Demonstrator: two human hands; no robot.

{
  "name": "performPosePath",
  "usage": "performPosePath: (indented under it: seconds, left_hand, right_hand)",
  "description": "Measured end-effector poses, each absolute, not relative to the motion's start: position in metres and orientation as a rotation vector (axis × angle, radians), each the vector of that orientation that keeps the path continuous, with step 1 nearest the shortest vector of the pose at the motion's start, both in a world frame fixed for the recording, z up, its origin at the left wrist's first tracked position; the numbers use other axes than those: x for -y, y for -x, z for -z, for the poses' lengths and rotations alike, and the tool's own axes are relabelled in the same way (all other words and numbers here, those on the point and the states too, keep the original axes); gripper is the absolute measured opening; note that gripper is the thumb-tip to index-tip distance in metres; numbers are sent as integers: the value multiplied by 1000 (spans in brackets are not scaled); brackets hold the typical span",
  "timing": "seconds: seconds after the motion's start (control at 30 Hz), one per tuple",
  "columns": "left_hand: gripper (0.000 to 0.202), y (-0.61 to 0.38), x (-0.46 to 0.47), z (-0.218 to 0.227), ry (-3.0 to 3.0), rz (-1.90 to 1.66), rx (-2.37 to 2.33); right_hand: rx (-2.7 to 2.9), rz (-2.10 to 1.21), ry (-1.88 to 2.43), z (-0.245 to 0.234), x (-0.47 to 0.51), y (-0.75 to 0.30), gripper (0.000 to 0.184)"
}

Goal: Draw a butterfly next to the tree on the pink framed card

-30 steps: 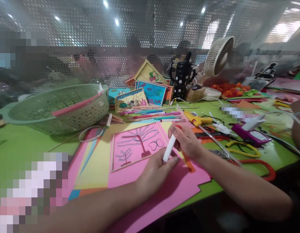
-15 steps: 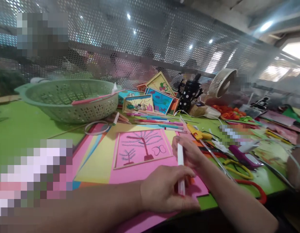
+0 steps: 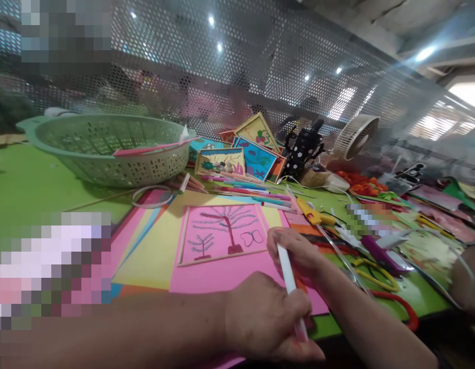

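Both my hands grip one white marker pen (image 3: 288,277) over the near edge of the table. My left hand (image 3: 268,318) is closed round its lower end. My right hand (image 3: 295,252) is closed round its upper end. Just beyond them lies a pink framed drawing (image 3: 222,233) of trees and a butterfly, resting on pink and yellow paper sheets (image 3: 153,256).
A green plastic colander (image 3: 106,148) stands at the back left with a pink strip on it. Coloured pens (image 3: 245,190), framed pictures (image 3: 245,154), a black flowered bottle (image 3: 304,148) and a small fan (image 3: 355,136) line the back. A yellow cutter (image 3: 312,212), scissors (image 3: 376,271) and scraps crowd the right. A perforated metal screen (image 3: 237,77) stands behind.
The marker has swung from tilted left to tilted right and come nearer to me. My left hand has closed round its lower end. The view has tipped up and left.
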State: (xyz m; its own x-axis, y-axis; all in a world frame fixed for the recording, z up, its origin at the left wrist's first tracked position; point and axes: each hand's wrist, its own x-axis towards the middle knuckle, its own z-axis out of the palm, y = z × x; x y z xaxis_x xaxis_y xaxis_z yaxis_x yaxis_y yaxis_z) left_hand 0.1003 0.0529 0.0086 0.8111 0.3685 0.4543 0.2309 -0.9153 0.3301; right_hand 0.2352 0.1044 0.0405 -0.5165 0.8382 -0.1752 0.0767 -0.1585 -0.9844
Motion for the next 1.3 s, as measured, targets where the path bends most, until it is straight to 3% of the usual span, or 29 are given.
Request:
performPosePath:
  seconds: [0.17,0.4,0.6,0.7,0.77,0.9,1.03,1.3]
  left_hand:
    - [40,-102,-51,-12,-2776,-674,-513]
    - [22,-98,-56,-24,-2594,-537,-635]
    - [62,-95,-55,-25,-2328,-721,-834]
    - [66,-95,-54,-22,-2344,-769,-758]
    - [56,-95,-53,-21,-2470,-695,-665]
    - [17,-97,-55,-20,-2768,-476,-399]
    - [15,-98,-58,-19,-2797,-500,-336]
    - [15,-99,-59,-19,-2780,-482,-312]
  right_hand:
    - [1557,-1749,994,-41,-104,-235,51]
    - [1552,-1389,1092,-54,-117,-242,50]
    - [1626,-1040,1172,-93,-126,-250,42]
    - [1643,-892,1157,-115,-130,-252,43]
    - [1658,-694,1103,-126,-134,-253,44]
    - [1640,-487,1083,-134,-148,-252,47]
    - [1777,-381,1223,-127,-160,-248,50]
    - [2107,227,1506,-114,-175,-229,37]
